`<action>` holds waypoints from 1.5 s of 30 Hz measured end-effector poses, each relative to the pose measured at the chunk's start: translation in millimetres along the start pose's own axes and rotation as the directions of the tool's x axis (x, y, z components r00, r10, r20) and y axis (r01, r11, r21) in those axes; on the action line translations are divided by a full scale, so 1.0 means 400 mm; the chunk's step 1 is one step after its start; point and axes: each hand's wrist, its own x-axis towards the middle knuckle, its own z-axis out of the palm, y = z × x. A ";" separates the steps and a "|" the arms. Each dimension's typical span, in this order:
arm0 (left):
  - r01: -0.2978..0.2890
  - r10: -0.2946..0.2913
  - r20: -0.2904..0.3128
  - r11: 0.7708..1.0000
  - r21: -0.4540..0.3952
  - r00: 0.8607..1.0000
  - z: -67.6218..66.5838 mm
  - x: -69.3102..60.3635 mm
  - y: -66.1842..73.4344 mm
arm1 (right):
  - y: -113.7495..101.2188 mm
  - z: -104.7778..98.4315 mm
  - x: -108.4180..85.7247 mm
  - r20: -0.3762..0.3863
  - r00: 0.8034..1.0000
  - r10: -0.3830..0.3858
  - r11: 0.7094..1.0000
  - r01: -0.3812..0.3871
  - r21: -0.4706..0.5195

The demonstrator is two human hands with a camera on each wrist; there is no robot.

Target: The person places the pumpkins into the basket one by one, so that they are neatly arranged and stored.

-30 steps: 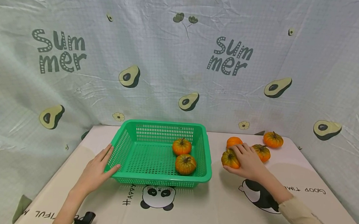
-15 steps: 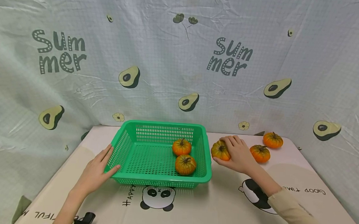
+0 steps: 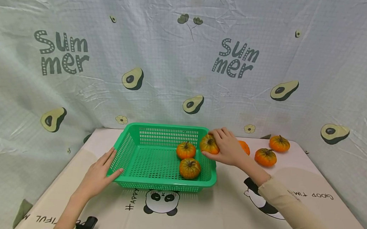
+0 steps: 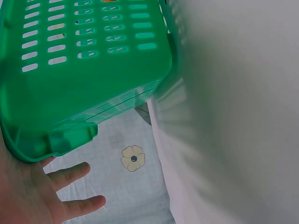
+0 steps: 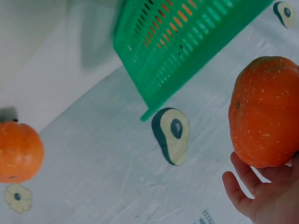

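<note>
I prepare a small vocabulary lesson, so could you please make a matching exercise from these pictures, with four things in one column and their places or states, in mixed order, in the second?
Column 1
1. Left grip
2. Right grip
3. Green basket
4. Panda face

Column 2
A. Has two pumpkins inside
B. Holds a pumpkin near the basket's right side
C. Printed on the table
D. Touches the basket's left side

Pairs: 1-D, 2-B, 3-A, 4-C
</note>
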 end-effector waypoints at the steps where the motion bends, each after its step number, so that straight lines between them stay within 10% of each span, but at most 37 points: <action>1: -0.001 0.001 -0.001 1.000 -0.002 1.000 0.000 0.000 0.000 | -0.004 -0.001 0.010 0.004 1.000 -0.005 1.000 0.005 0.005; 24: -0.021 0.021 -0.019 0.999 -0.026 1.000 0.001 0.006 0.004 | -0.131 -0.005 0.229 0.092 0.994 0.060 0.997 -0.065 0.049; 45: -0.015 0.015 -0.022 1.000 -0.025 1.000 0.001 -0.002 0.001 | -0.138 0.198 0.314 0.245 0.947 0.208 0.941 -0.262 0.213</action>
